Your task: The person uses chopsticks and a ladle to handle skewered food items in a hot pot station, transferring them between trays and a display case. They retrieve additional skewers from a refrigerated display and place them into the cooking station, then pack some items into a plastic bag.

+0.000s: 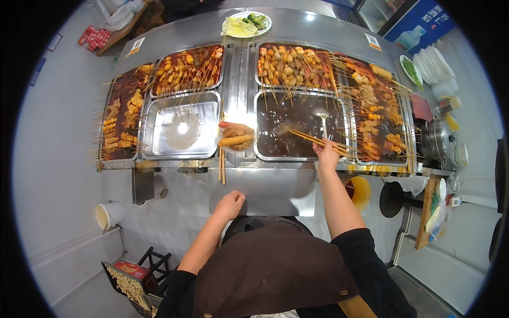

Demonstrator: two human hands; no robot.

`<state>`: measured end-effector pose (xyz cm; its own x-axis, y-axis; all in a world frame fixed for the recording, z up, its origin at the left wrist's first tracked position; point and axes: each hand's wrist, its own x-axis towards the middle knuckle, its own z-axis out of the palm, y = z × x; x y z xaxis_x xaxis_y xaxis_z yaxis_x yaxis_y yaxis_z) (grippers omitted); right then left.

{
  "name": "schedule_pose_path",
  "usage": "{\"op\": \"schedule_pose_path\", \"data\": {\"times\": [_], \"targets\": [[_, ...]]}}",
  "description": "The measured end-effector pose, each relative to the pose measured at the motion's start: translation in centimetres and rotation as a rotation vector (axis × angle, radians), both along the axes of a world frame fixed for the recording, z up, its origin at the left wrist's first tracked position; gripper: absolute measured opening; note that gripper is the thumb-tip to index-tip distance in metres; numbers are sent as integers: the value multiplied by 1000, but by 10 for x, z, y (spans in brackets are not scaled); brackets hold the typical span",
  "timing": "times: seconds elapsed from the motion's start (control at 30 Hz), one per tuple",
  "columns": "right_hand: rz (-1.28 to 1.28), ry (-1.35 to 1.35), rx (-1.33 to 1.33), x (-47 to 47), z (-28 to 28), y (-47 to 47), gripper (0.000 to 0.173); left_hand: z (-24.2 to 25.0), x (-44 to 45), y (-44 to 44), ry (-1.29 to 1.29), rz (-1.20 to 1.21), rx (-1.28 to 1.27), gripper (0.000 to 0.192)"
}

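Observation:
My right hand (328,156) is at the front edge of a steel pan of dark broth (278,143), closed around thin wooden sticks (314,140) that slant into the liquid. A metal ladle (323,115) lies in the same broth, its handle reaching my fingers; whether I grip it too is unclear. My left hand (231,204) is curled, with nothing visible in it, above the steel shelf (262,190) before me. Between the pans stands a bowl of food (237,137) with a sausage and a long yellow-brown piece on top. Long chopsticks (222,169) lie beside it.
A steel pan (183,153) with shallow clear liquid is at left. Pans of skewered food (189,67), (294,65), (375,115), (123,115) surround it and the broth. A plate of vegetables (246,24) sits at the back; stacked plates (433,65) and a pot (435,139) stand right.

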<state>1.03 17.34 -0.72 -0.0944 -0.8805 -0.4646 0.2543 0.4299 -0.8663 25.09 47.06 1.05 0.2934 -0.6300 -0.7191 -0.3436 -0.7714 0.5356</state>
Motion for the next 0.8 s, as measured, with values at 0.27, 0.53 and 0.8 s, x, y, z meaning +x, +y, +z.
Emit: {"op": "schedule_pose_path", "data": {"times": [0.27,0.53,0.8], "targets": [[398,281,-229,-33,45,27,26,-9,1,13,9,22,-15,37],[364,342,-279,-31,62,36,24,1,0,5,26,-26,-17,36],[197,342,-405,30,33,0,26,6,3,7,11,-30,-56,35]]}}
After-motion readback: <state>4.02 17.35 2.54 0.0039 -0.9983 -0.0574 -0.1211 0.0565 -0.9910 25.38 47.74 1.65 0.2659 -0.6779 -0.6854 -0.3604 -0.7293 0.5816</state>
